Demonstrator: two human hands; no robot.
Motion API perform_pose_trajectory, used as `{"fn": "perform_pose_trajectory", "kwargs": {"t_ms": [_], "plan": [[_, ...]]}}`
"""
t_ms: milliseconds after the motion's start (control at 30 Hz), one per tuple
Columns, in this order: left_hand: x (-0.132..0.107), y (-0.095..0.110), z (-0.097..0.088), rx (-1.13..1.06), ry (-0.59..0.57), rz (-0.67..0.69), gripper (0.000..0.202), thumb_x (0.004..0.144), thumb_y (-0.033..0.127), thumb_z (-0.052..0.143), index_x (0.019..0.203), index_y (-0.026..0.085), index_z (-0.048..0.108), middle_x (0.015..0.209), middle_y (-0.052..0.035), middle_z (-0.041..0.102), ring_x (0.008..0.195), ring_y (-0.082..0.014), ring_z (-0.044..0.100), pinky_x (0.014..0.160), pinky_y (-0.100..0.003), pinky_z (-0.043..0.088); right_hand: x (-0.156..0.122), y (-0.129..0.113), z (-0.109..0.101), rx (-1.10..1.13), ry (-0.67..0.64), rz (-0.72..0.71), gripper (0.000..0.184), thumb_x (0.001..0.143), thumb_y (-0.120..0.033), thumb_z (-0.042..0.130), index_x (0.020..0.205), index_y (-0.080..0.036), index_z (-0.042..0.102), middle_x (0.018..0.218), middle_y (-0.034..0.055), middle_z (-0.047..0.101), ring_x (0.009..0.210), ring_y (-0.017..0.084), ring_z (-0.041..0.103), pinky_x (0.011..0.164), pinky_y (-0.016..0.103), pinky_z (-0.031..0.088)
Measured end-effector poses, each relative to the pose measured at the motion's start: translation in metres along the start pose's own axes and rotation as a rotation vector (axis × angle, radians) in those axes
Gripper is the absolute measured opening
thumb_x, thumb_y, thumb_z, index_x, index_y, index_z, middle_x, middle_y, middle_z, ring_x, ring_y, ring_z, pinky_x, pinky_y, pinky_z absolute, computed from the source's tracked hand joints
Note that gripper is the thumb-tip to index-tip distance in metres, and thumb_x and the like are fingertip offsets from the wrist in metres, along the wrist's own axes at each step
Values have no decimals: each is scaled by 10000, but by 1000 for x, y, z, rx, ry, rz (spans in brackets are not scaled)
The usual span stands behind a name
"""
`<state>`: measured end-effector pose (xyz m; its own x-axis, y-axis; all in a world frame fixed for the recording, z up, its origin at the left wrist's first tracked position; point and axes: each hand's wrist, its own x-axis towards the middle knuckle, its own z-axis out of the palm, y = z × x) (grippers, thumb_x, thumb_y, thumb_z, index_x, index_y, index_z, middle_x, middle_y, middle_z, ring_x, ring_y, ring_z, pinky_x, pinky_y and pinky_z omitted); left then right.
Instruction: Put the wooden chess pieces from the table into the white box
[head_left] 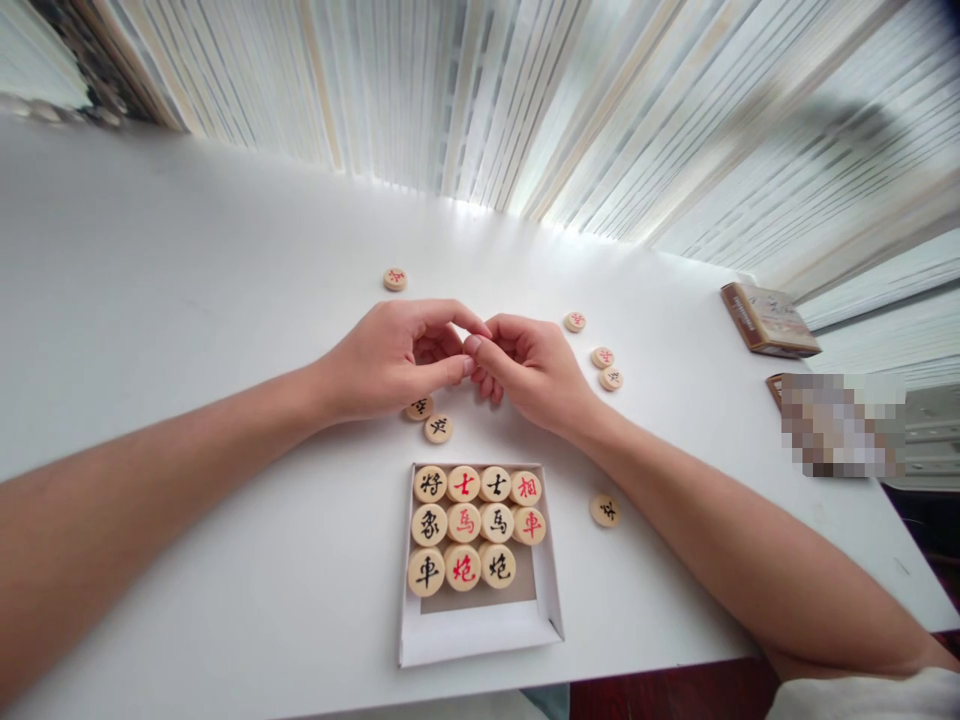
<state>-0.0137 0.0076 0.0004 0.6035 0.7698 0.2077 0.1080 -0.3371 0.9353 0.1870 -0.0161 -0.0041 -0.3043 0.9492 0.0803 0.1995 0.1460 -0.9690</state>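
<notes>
My left hand and my right hand meet at their fingertips above the table, fingers curled and thumbs touching. Whatever lies between them, if anything, is hidden. Just below my left hand are two Chinese chess pieces with black characters; the upper piece is partly covered by the hand, the lower piece shows whole. Nearer to me stands an open white box, holding rows of wooden Chinese chess pieces with red and black characters. A bare strip of its floor shows at the right and front.
A red-marked piece lies beyond my left hand. Right of my right hand lie three more pieces, and a black-marked piece sits beside the box. A brown box and a blurred-out item are at the table's right. Blinds line the back.
</notes>
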Motion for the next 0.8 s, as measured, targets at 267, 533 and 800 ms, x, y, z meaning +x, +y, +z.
{"fn": "perform_pose_trajectory", "kwargs": {"t_ms": [267, 533, 800], "plan": [[-1, -2, 0, -5, -5, -1, 194, 894, 197, 712, 1083, 159, 733, 808, -9, 792, 732, -136, 762, 632, -202, 575, 0, 1, 0, 10, 4, 0, 430, 892, -594, 783, 806, -194, 650, 655, -11, 695, 499, 137, 659, 448, 256, 516], [-1, 0, 0, -3, -4, -7, 194, 898, 197, 712, 1086, 155, 733, 810, -10, 793, 740, -137, 763, 628, -198, 569, 0, 1, 0, 8, 3, -2, 429, 895, -589, 786, 804, -193, 650, 646, -12, 691, 500, 139, 660, 449, 254, 515], [-1, -1, -1, 5, -6, -3, 207, 903, 205, 713, 1104, 161, 735, 826, -5, 798, 761, -129, 774, 658, -190, 583, 0, 0, 0, 2, 3, 5, 434, 898, -595, 780, 803, -193, 646, 653, -13, 696, 505, 123, 649, 464, 244, 511]]}}
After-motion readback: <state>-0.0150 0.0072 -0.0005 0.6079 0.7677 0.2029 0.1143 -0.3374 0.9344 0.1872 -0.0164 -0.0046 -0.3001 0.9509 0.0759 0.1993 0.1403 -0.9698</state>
